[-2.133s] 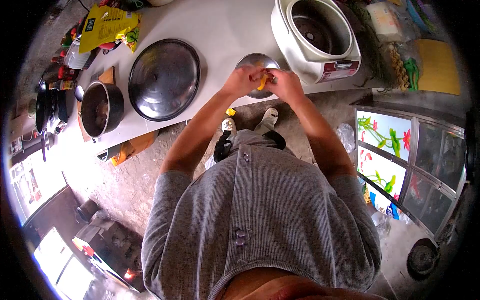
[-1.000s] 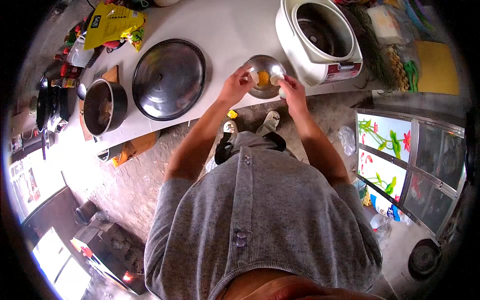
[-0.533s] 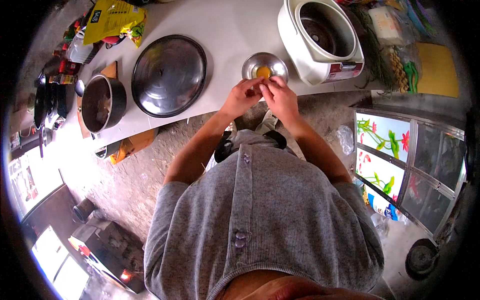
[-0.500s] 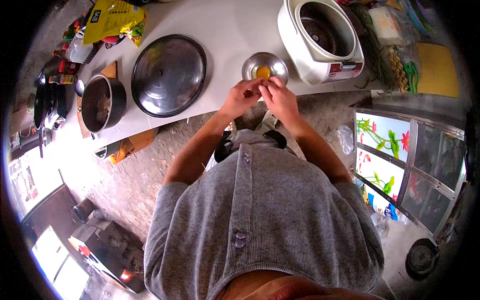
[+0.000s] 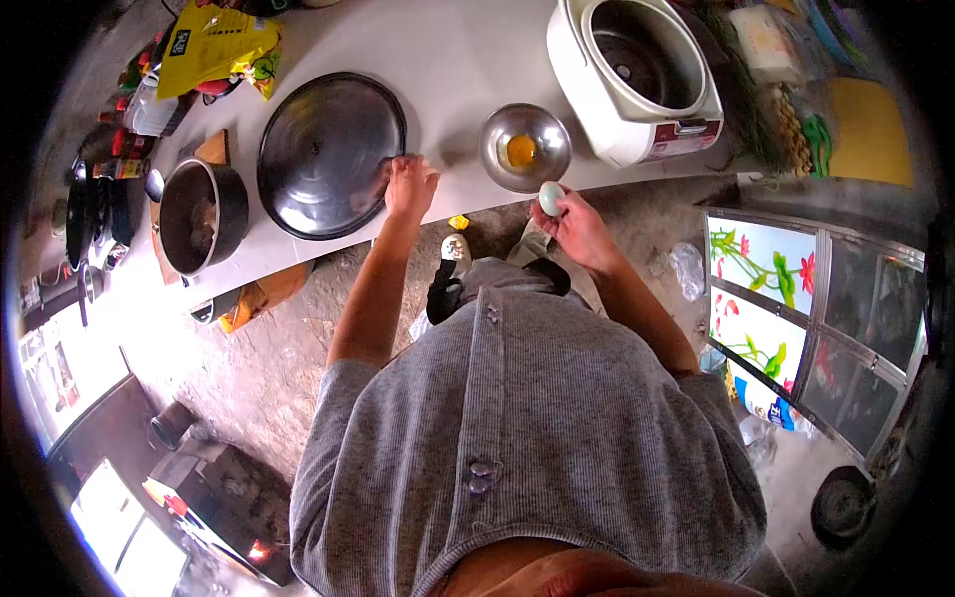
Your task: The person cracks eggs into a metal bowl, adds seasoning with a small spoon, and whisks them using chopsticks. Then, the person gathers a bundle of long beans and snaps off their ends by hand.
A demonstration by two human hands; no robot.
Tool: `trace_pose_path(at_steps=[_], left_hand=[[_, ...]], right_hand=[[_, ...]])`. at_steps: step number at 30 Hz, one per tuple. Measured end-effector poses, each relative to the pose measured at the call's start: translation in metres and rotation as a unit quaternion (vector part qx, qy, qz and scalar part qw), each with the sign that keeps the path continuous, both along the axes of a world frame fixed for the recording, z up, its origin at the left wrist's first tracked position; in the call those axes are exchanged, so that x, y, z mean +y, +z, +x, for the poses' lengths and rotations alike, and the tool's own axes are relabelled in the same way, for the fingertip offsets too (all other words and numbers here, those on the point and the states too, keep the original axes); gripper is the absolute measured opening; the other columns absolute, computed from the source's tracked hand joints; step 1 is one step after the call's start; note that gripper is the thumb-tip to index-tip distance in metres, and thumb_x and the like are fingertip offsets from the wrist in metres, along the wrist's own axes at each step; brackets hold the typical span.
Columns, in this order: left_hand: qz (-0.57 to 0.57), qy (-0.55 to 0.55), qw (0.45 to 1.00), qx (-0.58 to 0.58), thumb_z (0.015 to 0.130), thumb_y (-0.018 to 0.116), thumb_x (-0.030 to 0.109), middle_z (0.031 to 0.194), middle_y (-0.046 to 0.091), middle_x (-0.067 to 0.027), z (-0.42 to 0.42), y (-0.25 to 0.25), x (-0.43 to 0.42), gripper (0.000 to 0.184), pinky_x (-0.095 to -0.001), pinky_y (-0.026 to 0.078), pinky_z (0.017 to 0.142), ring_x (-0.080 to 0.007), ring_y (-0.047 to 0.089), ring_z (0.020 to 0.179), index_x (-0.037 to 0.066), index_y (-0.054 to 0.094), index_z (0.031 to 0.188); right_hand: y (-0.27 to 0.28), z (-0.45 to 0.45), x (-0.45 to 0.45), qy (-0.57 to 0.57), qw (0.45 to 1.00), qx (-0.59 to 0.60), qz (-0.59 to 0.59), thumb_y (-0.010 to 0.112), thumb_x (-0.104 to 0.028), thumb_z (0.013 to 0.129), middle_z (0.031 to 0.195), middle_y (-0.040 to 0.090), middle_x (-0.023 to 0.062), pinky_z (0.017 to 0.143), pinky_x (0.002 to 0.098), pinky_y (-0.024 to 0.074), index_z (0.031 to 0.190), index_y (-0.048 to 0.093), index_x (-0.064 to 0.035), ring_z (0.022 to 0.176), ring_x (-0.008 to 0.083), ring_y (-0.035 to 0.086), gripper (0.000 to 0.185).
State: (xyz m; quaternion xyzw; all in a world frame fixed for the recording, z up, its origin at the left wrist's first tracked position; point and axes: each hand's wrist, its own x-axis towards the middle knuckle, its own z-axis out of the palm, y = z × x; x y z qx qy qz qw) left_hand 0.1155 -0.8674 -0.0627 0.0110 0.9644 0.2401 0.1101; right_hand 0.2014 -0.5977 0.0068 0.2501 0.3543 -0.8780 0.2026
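Observation:
A pale green eggshell [image 5: 551,198] is pinched in the fingers of my right hand [image 5: 577,231], just below the rim of a small metal bowl [image 5: 489,167]. Whether that shell is whole or part of one, I cannot tell. Inside the bowl lies a yellow egg yolk [image 5: 520,151]. My left hand [image 5: 408,191] is at the right edge of a large dark round lid [image 5: 318,149], its fingers curled and slightly blurred. Something small and pale shows at its fingertips, too unclear to name.
A white rice cooker [image 5: 617,139] stands open right of the bowl. Left of the lid are a dark pot [image 5: 239,209] and a yellow bag [image 5: 224,50]. The table [image 5: 453,60] ends close to my body. A cabinet with flowered panels [image 5: 761,264] stands at the right.
My hands were together at the bowl's near edge and have separated. The left moved left to the lid; the right moved slightly right and down, with the eggshell now visible in it.

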Motion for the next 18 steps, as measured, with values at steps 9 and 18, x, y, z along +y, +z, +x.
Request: trace_pose_path(at_steps=[9,18], left_hand=[[-0.025,-0.079,0.989,0.123,0.068,0.064,0.032,0.112,0.045,-0.02,-0.012,-0.012,-0.012,0.064,-0.0392,0.039,0.087,-0.0336,0.041,0.107,0.002,0.041,0.119],[-0.002,-0.037,0.994,0.098,0.066,0.067,0.033,0.111,0.043,-0.019,0.002,0.018,-0.007,0.068,-0.0385,0.039,0.086,-0.0338,0.043,0.104,0.003,0.04,0.12]], right_hand=[[0.002,0.012,0.016,0.045,0.985,0.008,0.167,0.057,-0.016,0.08,0.096,0.054,0.0071,0.067,0.0255,0.0463,0.114,0.043,-0.0075,0.076,0.0138,0.055,0.038],[0.007,0.008,0.015,-0.013,0.983,0.034,0.178,0.057,-0.018,0.082,0.092,0.053,0.007,0.062,0.0236,0.0459,0.108,0.043,-0.0023,0.07,0.0123,0.054,0.034]])
